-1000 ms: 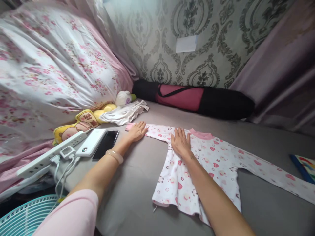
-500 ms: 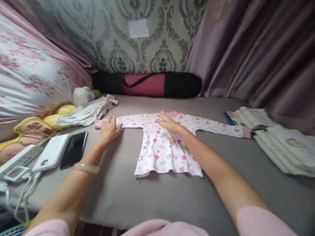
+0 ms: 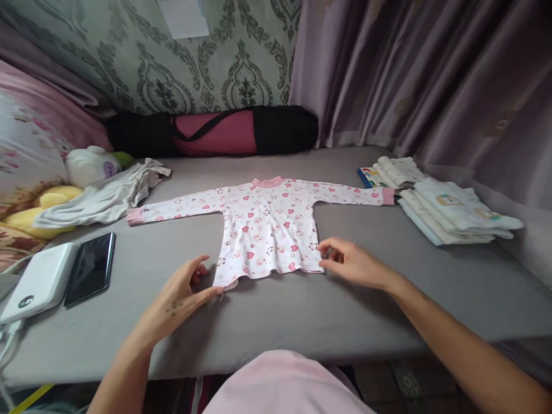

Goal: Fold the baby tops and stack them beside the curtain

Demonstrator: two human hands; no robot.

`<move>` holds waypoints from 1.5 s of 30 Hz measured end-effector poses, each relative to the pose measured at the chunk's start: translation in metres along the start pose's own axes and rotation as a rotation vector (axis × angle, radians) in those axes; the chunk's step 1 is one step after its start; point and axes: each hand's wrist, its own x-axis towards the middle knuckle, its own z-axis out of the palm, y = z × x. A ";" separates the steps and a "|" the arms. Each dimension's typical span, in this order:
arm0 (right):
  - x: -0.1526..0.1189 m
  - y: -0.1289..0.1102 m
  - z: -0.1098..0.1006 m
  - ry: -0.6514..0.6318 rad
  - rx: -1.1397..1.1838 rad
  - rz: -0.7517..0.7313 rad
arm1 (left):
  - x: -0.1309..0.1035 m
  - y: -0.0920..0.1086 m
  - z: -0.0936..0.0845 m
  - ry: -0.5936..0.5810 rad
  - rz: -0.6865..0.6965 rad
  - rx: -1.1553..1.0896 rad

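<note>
A small white long-sleeved shirt (image 3: 267, 230) with pink hearts, pink collar and pink cuffs lies flat, both sleeves stretched out sideways. Its bottom hem is a little wavy, and a loose thread hangs at the left corner. At that left corner is my left hand (image 3: 183, 296), thumb touching the hem and fingers apart from it. My right hand (image 3: 351, 261) reaches the right hem corner, its thumb and fingertips at the fabric edge with a gap between them. Neither hand has the cloth pinched.
Folded pale cloths (image 3: 457, 210) are stacked at the right. On the left lie a black phone (image 3: 90, 269), a white power bank (image 3: 38, 282) with cables, a crumpled grey garment (image 3: 99, 195) and plush toys. A long black and red bag (image 3: 215, 132) rests along the wall.
Both hands have left the upper part of the shirt, the left from the sleeve and the right from the chest, and come down to the hem corners. The view has shifted right and downward.
</note>
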 end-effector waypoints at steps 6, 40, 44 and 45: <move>-0.019 -0.002 0.015 0.048 -0.186 -0.225 | -0.012 -0.003 0.013 0.088 0.112 0.137; 0.006 -0.010 -0.026 -0.233 -0.355 -0.256 | 0.009 0.015 -0.034 -0.245 0.329 0.302; 0.047 0.005 -0.031 0.018 -0.211 0.004 | 0.031 0.048 -0.017 -0.183 0.443 0.282; 0.061 0.010 -0.032 0.105 -0.201 0.069 | 0.038 0.062 -0.006 -0.165 0.500 0.266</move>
